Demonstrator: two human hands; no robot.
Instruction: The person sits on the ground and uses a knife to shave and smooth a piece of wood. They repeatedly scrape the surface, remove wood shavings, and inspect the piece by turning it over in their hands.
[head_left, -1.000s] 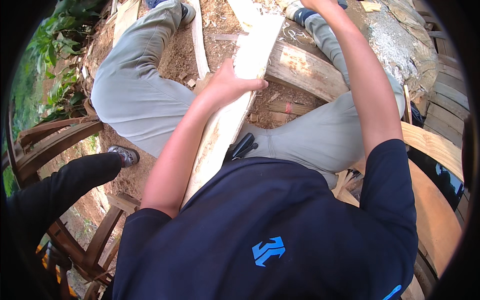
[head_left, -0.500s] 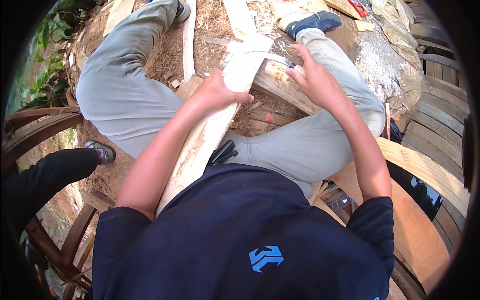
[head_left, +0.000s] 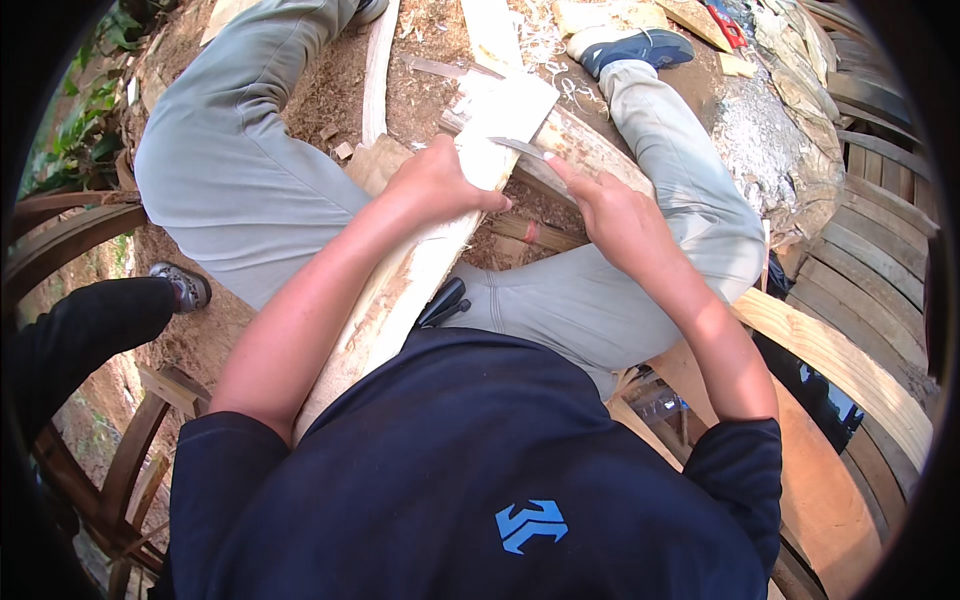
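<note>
A long pale wooden plank (head_left: 385,310) slants from beside my body up between my legs, its far end lying over a thick wooden block (head_left: 592,145). My left hand (head_left: 437,185) is closed around the plank, fingers over the left edge and thumb across the right one. In my right hand (head_left: 620,215) is a curved knife (head_left: 522,149), its handle mostly hidden by my fingers. The thin blade reaches left over the plank's upper face, just beyond my left hand; whether it touches the wood I cannot tell.
Wood shavings (head_left: 575,92) and sawdust cover the ground. A narrow strip of wood (head_left: 378,80) lies at left. A red-handled tool (head_left: 727,25) is at far right. Another person's dark trouser leg (head_left: 95,325) shows at left. Curved wooden slats (head_left: 845,360) stand at right.
My right hand has come nearer and lower, bringing the knife blade closer to my left hand along the plank. My left hand keeps its grip.
</note>
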